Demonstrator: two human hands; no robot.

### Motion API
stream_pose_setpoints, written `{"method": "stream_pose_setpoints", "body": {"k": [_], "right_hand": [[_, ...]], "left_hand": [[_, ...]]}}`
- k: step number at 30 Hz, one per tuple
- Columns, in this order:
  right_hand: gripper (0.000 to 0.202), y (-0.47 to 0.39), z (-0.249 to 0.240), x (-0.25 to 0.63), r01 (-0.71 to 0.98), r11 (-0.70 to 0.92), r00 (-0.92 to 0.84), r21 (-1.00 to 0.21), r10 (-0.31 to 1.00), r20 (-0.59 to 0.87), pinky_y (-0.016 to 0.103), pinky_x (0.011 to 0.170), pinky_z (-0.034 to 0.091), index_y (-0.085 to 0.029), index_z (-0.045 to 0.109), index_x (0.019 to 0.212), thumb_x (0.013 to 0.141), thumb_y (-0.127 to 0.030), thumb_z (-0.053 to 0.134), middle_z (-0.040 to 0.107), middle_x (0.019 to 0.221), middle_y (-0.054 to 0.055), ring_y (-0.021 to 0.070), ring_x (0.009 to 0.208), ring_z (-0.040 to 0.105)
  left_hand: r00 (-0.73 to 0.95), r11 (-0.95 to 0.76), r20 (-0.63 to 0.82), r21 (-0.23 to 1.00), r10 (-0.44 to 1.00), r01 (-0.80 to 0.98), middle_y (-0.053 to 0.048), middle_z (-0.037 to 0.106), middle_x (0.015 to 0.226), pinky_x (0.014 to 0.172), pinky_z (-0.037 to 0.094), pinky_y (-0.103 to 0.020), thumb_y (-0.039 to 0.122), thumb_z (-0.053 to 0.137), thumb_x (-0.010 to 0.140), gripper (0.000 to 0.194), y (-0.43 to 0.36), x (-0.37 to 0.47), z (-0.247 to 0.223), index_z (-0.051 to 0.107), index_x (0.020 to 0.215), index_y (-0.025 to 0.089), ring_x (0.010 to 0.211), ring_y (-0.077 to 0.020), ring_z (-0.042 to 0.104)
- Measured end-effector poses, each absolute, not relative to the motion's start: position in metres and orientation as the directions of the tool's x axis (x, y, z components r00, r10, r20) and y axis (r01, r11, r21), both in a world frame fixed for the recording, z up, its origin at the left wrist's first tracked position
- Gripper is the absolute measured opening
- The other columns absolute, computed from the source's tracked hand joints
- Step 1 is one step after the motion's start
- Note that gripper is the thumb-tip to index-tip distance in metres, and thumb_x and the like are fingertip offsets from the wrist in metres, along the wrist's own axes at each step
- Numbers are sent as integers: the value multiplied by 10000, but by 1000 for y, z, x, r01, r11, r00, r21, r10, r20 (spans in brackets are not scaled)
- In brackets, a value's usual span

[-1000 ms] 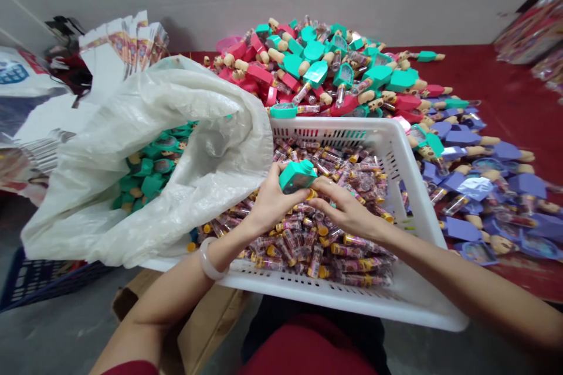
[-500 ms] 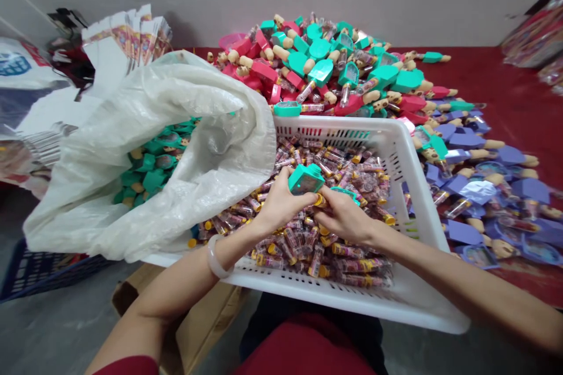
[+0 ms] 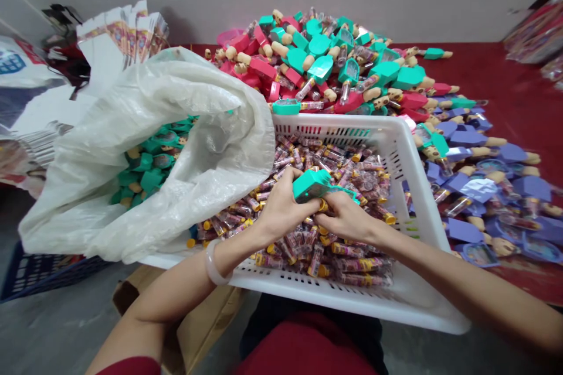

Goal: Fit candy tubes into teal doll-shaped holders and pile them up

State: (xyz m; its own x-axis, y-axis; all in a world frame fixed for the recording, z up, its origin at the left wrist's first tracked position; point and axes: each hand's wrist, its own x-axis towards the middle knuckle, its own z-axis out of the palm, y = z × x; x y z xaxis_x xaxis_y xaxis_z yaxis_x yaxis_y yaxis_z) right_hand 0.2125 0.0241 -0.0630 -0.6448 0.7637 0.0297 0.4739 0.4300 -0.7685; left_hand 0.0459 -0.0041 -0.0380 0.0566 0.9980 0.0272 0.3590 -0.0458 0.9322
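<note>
Over the basket, my left hand (image 3: 284,206) is closed around a green plastic toy case (image 3: 310,185). A thinner green part (image 3: 347,192) extends to its right, behind my right fingers; whether it is joined to the case I cannot tell. My right hand (image 3: 349,220) is closed, its fingertips pinching at a yellow-capped tube (image 3: 323,205) just below the case. Most of that tube is hidden by my fingers. Beneath both hands lie many clear wrapped tubes (image 3: 292,246) with yellow caps, filling the white slotted basket (image 3: 424,205).
Left of my hands, a translucent white sack (image 3: 220,181) overlaps the basket and holds green toy pieces (image 3: 152,179). Behind is a heap of green and red toys (image 3: 321,67); purple ones (image 3: 510,187) lie right. Printed cards (image 3: 127,32), a blue crate (image 3: 44,272) and a cardboard box (image 3: 211,328) are leftward.
The green case has tilted and shifted slightly right, closer to the thin green part by my right hand. Both hands have come a little closer together.
</note>
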Motion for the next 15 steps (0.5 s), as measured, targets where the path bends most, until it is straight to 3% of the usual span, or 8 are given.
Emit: {"method": "stream_pose_setpoints", "body": {"k": [4, 9, 15], "right_hand": [[132, 23, -62, 215, 478, 451, -645, -754, 763, 48, 237, 516, 276, -209, 380, 589, 683, -216, 472, 375, 538, -52, 91, 509, 350], [65, 22, -53, 222, 314, 483, -654, -818, 734, 182, 230, 549, 299, -197, 450, 650, 692, -159, 481, 453, 604, -46, 90, 551, 381], [101, 28, -47, 228, 285, 572, -616, -769, 724, 311, 231, 563, 301, -201, 450, 664, 748, -165, 495, 423, 607, -50, 100, 562, 384]], "left_hand": [[84, 55, -81, 957, 993, 285, 24, 526, 861, 699, 407, -245, 201, 692, 687, 359, 0, 43, -32, 462, 963, 185, 763, -119, 506], [407, 255, -300, 953, 863, 163, 0, 566, 897, 657, 409, -249, 368, 758, 716, 541, 11, 7, -7, 481, 1147, 196, 727, -119, 508], [612, 146, -297, 947, 733, 286, -5, 536, 882, 641, 394, -241, 453, 711, 765, 437, 15, -17, 2, 545, 1066, 183, 750, -122, 496]]}}
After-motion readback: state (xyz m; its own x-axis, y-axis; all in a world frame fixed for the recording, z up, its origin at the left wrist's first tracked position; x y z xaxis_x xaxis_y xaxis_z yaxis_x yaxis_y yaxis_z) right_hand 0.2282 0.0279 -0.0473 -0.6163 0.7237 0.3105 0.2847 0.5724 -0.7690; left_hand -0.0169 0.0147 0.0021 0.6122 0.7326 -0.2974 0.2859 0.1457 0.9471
